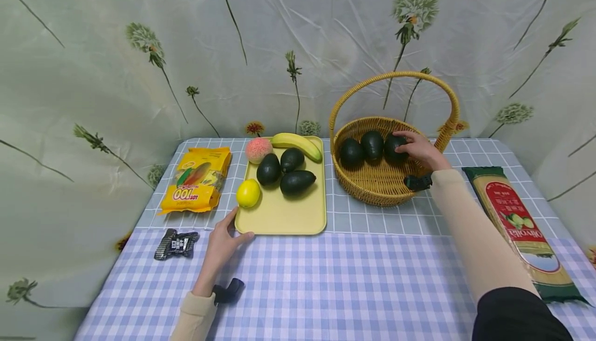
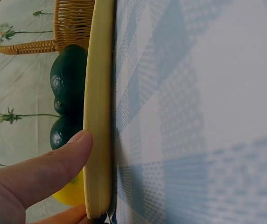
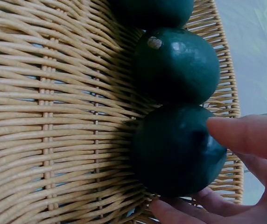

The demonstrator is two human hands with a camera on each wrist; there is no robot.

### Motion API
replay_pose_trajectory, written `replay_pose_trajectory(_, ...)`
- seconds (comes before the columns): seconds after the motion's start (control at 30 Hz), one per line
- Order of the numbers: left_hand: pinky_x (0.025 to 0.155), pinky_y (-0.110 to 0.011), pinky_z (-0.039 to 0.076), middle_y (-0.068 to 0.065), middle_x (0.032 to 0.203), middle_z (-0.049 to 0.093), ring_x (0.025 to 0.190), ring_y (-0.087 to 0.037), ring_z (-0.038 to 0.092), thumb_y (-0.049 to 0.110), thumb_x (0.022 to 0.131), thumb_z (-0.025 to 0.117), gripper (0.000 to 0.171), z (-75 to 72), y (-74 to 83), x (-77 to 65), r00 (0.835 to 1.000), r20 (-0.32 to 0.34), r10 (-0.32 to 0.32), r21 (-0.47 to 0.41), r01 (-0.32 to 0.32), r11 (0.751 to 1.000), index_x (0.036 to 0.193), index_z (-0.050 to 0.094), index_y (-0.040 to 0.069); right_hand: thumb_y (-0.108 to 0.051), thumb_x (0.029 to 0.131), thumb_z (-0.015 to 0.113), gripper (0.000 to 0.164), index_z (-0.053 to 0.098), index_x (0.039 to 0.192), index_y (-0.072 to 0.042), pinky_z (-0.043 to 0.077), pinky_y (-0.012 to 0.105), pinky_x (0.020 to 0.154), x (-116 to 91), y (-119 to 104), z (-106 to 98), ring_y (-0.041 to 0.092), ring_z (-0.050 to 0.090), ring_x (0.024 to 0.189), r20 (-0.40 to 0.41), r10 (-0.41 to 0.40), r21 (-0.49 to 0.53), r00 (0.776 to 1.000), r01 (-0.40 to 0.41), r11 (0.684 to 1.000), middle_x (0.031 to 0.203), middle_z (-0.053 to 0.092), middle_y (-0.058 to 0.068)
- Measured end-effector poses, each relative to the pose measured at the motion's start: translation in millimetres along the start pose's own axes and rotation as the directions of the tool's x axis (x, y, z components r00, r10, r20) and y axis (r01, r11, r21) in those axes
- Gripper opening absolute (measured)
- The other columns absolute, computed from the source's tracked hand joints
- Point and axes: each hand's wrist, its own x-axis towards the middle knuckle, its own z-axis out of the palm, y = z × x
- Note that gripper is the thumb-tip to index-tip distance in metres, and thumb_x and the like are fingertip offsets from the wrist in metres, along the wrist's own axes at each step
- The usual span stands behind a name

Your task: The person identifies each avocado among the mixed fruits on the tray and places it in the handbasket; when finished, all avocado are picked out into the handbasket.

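Dark-green avocado (image 3: 175,156), probably firm, weighty and slippery, sits inside the basket (image 1: 372,186), best taken round its sides, where the right hand (image 1: 419,150) pinches it. Two other avocados (image 1: 372,145) line up alongside; the basket's handle (image 1: 393,75) arches above, possibly hindering. Farther, left of the basket, the left hand (image 1: 224,242), fingers apart, touches the tray (image 1: 288,220).

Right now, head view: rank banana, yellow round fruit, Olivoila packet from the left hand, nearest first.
1. Yellow round fruit, left edge of the tray
2. Banana, tray's far edge
3. Olivoila packet, right side of the table
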Motion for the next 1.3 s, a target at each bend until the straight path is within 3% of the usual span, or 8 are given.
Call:
replay_pose_trajectory(0.13, 0.111, -0.046, 0.028, -0.027, 0.147, 0.033, 0.135, -0.038, 0.032, 0.011, 0.081, 0.077, 0.082, 0.7, 0.8, -0.2, 1.0, 0.0, -0.007, -0.001, 0.007, 1.0, 0.146, 0.03, -0.007, 0.0, 0.098, 0.044, 0.059, 0.018, 0.15, 0.003, 0.028, 0.061, 0.106, -0.9, -0.9, -2.4, 0.049, 0.019, 0.136, 0.019, -0.007, -0.008, 1.0, 0.007, 1.0, 0.15, 0.009, 0.036)
replay_pose_trajectory(0.37, 0.112, -0.046, 0.026, -0.026, 0.148, 0.033, 0.136, -0.038, 0.03, 0.011, 0.081, 0.077, 0.082, 0.4, 2.6, -1.1, 1.0, -0.001, -0.019, -0.004, 0.019, 1.0, 0.146, 0.03, -0.006, -0.004, 0.098, 0.045, 0.055, 0.025, 0.148, 0.004, 0.021, 0.058, 0.111, -7.5, -5.1, -7.8, 0.047, 0.018, 0.137, -0.054, -0.058, -0.069, 0.997, 0.054, 0.996, 0.15, 0.019, 0.033)
replay_pose_trajectory(0.6, 0.112, -0.046, 0.027, -0.026, 0.148, 0.033, 0.136, -0.038, 0.03, 0.012, 0.081, 0.076, 0.082, -0.3, 3.2, -2.0, 1.0, 0.002, -0.027, -0.001, 0.027, 1.0, 0.146, 0.029, -0.006, -0.008, 0.099, 0.047, 0.052, 0.03, 0.147, 0.002, 0.029, 0.055, 0.109, -20.2, -12.6, -3.6, 0.043, 0.03, 0.132, -0.101, -0.115, -0.009, 0.988, 0.114, 0.993, 0.147, 0.029, 0.03)
replay_pose_trajectory(0.73, 0.112, -0.047, 0.026, -0.026, 0.148, 0.033, 0.136, -0.038, 0.03, 0.012, 0.081, 0.076, 0.082, -0.1, 3.1, -2.1, 1.0, 0.002, -0.031, 0.004, 0.031, 1.0, 0.146, 0.029, -0.006, -0.011, 0.1, 0.047, 0.052, 0.028, 0.147, 0.003, 0.032, 0.052, 0.108, -30.2, -17.4, 4.8, 0.041, 0.034, 0.13, -0.077, -0.18, 0.042, 0.981, 0.184, 0.982, 0.146, 0.031, 0.029)
replay_pose_trajectory(0.87, 0.112, -0.047, 0.027, -0.027, 0.147, 0.032, 0.136, -0.039, 0.03, 0.012, 0.082, 0.076, 0.082, -0.2, 2.6, -2.0, 1.0, 0.004, -0.025, 0.012, 0.025, 1.0, 0.146, 0.029, -0.006, -0.013, 0.1, 0.049, 0.052, 0.03, 0.145, 0.004, 0.041, 0.041, 0.104, -38.7, -25.3, 19.2, 0.037, 0.039, 0.128, -0.048, -0.245, 0.09, 0.968, 0.248, 0.965, 0.144, 0.034, 0.027)
replay_pose_trajectory(1.03, 0.111, -0.047, 0.028, -0.027, 0.148, 0.032, 0.136, -0.039, 0.031, 0.012, 0.081, 0.076, 0.082, -0.3, 2.7, -1.7, 1.0, 0.004, -0.017, 0.005, 0.017, 1.0, 0.146, 0.029, -0.006, -0.014, 0.098, 0.053, 0.049, 0.037, 0.142, 0.003, 0.049, 0.03, 0.095, -42.6, -35.3, 44.3, 0.036, 0.045, 0.123, 0.023, -0.336, 0.13, 0.942, 0.33, 0.935, 0.141, 0.04, 0.025)
replay_pose_trajectory(1.3, 0.112, -0.046, 0.027, -0.026, 0.148, 0.032, 0.136, -0.038, 0.03, 0.012, 0.082, 0.076, 0.082, -1.0, 5.1, -2.5, 1.0, 0.01, -0.027, -0.005, 0.027, 1.0, 0.146, 0.029, -0.006, -0.005, 0.096, 0.056, 0.044, 0.044, 0.138, 0.003, 0.045, 0.042, 0.099, -39.3, -52.2, 98.3, 0.037, 0.049, 0.121, 0.172, -0.487, 0.139, 0.856, 0.469, 0.872, 0.136, 0.047, 0.022)
